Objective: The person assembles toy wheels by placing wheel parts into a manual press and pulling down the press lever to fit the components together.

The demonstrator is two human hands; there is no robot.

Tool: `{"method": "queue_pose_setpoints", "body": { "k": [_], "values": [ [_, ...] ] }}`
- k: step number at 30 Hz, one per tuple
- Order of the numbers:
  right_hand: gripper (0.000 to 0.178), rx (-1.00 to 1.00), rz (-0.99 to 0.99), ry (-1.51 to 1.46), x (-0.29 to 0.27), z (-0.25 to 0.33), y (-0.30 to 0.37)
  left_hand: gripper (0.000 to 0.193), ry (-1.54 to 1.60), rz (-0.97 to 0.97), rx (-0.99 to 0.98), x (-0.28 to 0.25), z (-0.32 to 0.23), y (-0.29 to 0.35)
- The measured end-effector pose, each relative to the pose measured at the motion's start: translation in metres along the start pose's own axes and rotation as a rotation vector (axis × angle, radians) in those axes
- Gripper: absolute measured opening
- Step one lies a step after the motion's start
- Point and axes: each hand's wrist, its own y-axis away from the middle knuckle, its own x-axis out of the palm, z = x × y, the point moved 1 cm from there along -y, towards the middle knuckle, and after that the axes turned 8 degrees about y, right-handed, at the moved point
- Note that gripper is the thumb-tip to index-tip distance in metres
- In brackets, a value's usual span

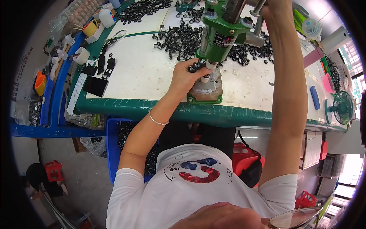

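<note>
My left hand (184,75) is closed around several small black toy wheels (196,65) with silver hubs, beside the ram of a green hand press (221,38). Below the fingers, a short white cylinder (205,78) stands on the metal base plate (213,91) of the press. At the top edge my right hand (273,8) is wrapped round the press lever (258,8); its fingers are partly hidden and cut off by the frame.
Piles of black wheels on axles (179,40) lie behind and beside the press. A phone (95,86), black plastic parts (109,68) and a white cup (81,56) are at the left. A green fan (342,107) and blue roll (315,97) are at the right. A blue crate (113,152) stands below.
</note>
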Motion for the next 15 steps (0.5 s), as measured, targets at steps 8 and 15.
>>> {"method": "queue_pose_setpoints", "body": {
  "k": [8, 15],
  "values": [
    [0.022, -0.322, -0.109, 0.121, 0.011, 0.026, 0.054, 0.024, -0.089, 0.001, 0.033, -0.003, 0.001, 0.003],
    [0.022, -0.515, -0.126, 0.122, 0.005, 0.024, 0.072, 0.024, -0.124, 0.008, 0.069, -0.004, 0.005, 0.002]
  ]
}}
